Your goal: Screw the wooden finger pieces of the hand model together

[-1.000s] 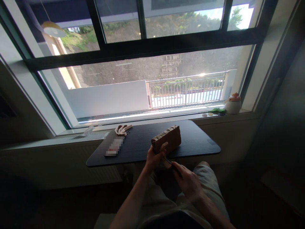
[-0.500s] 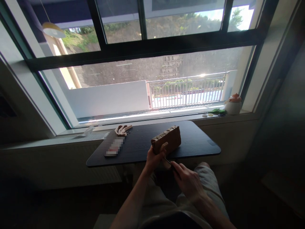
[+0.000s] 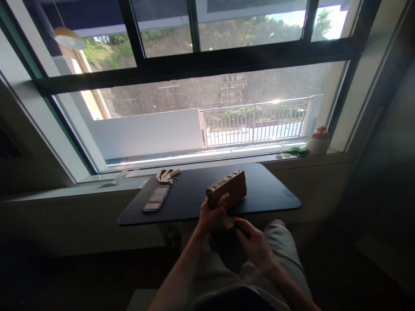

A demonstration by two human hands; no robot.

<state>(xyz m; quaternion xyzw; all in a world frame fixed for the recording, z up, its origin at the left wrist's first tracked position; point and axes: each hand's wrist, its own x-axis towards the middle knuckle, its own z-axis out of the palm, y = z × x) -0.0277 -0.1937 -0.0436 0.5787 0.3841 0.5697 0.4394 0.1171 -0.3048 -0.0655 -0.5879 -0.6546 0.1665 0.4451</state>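
Observation:
A brown wooden block-like assembly (image 3: 231, 191) lies on the near edge of a small dark table (image 3: 194, 194). My left hand (image 3: 210, 216) is closed on a small light wooden piece (image 3: 223, 199) held against the block's near end. My right hand (image 3: 256, 242) grips a thin dark tool (image 3: 234, 221), with its tip pointing at that piece. Both hands hover over my lap just in front of the table.
Several loose light wooden pieces (image 3: 167, 176) lie at the table's back left, and a flat blurred packet (image 3: 156, 201) lies near the left edge. On the window sill (image 3: 227, 159) stand a white pot (image 3: 317, 142), small rings and a green item.
My right hand has shifted slightly with the tool, and its fingers have curled tighter. The left hand and block stay in place.

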